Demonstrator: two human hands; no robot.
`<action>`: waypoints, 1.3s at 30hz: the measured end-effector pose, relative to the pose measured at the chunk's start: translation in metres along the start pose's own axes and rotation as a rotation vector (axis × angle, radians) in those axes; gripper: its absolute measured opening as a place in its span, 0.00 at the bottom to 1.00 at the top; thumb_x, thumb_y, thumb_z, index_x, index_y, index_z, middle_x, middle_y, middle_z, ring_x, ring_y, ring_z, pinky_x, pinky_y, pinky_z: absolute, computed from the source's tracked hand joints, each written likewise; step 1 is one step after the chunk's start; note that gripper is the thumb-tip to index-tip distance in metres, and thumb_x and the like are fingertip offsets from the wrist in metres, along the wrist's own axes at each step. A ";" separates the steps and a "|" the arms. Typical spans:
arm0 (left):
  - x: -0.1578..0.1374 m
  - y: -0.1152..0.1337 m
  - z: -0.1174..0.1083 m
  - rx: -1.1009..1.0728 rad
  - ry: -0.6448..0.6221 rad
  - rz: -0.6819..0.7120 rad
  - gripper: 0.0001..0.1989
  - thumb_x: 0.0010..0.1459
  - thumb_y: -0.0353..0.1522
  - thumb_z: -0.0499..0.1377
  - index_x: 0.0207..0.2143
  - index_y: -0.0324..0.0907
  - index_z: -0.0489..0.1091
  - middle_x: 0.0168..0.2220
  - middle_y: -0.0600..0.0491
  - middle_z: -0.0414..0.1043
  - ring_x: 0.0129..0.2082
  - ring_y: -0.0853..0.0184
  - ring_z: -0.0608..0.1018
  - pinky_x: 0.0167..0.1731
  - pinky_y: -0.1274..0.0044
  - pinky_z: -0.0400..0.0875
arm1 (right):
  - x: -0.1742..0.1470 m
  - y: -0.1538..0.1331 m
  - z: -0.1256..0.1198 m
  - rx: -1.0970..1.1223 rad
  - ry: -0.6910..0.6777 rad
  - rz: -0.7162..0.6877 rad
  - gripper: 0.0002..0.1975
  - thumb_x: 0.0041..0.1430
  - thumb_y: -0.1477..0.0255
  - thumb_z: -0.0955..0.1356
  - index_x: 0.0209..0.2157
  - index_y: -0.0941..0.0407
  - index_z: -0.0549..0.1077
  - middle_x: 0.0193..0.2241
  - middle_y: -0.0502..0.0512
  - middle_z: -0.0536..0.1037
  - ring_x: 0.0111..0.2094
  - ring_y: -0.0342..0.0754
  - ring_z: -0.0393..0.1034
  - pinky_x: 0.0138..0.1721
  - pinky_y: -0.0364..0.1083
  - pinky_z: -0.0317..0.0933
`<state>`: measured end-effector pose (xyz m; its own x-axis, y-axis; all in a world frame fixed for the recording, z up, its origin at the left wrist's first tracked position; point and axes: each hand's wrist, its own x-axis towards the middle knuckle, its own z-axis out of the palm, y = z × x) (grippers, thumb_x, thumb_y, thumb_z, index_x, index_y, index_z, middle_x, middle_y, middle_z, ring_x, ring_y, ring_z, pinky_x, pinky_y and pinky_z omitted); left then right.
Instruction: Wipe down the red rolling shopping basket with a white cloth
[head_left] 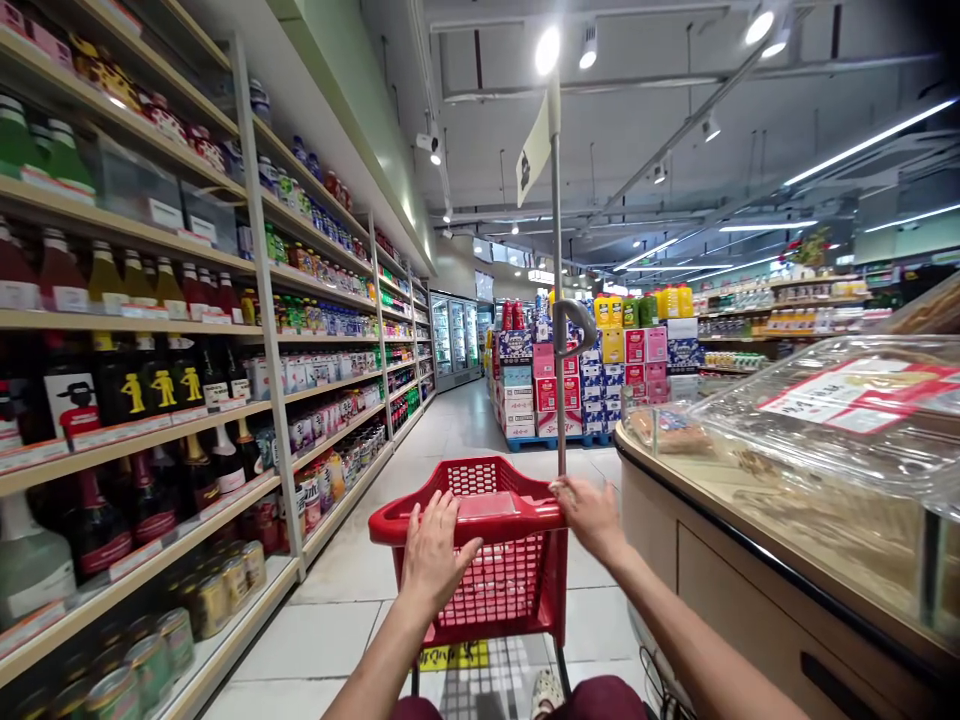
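In front of me stands a red plastic shopping cart (495, 585) with a lattice basket and a broad red handle. My left hand (436, 548) lies on the left part of the handle, its fingers stretched forward and the thumb apart. At the handle's right corner, my right hand (591, 518) is closed around the rim, close to the foot of an upright metal pole (558, 410). The pole carries a grey hook (576, 328) and a small flag (532, 158) near its top. Red lattice hides most of the basket's inside.
Shelves (127, 322) of bottles and cans line the left side. Close on the right is a display counter (720, 560) with a clear plastic cover (832, 400). Stacked drink cartons (559, 390) stand ahead. The tiled aisle (457, 425) runs past them towards glass-door coolers (454, 335).
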<state>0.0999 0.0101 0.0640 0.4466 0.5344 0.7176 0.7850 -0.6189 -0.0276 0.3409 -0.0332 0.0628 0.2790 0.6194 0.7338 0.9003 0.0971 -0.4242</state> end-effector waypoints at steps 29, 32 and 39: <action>0.001 0.003 0.003 0.017 0.015 -0.016 0.24 0.53 0.41 0.53 0.51 0.40 0.60 0.53 0.45 0.63 0.54 0.56 0.63 0.53 0.57 0.53 | -0.026 -0.025 0.025 -0.038 0.158 -0.270 0.16 0.58 0.75 0.56 0.43 0.54 0.68 0.46 0.56 0.71 0.51 0.49 0.60 0.55 0.56 0.43; 0.001 0.003 0.003 0.019 0.008 -0.008 0.24 0.53 0.41 0.53 0.51 0.40 0.60 0.53 0.45 0.63 0.54 0.56 0.63 0.52 0.58 0.53 | -0.031 -0.025 0.026 -0.076 0.132 -0.400 0.16 0.58 0.76 0.57 0.46 0.51 0.67 0.49 0.54 0.69 0.52 0.48 0.58 0.56 0.56 0.40; 0.001 0.007 0.004 0.022 0.030 -0.027 0.23 0.53 0.41 0.53 0.50 0.40 0.61 0.52 0.44 0.64 0.53 0.55 0.64 0.52 0.57 0.53 | -0.028 -0.003 0.022 -0.114 0.294 -0.220 0.16 0.59 0.74 0.56 0.46 0.54 0.67 0.45 0.57 0.72 0.49 0.50 0.62 0.54 0.60 0.43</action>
<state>0.1075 0.0091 0.0617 0.4123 0.5329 0.7389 0.8061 -0.5914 -0.0233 0.3232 -0.0337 0.0314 0.1441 0.3415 0.9288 0.9761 0.1055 -0.1902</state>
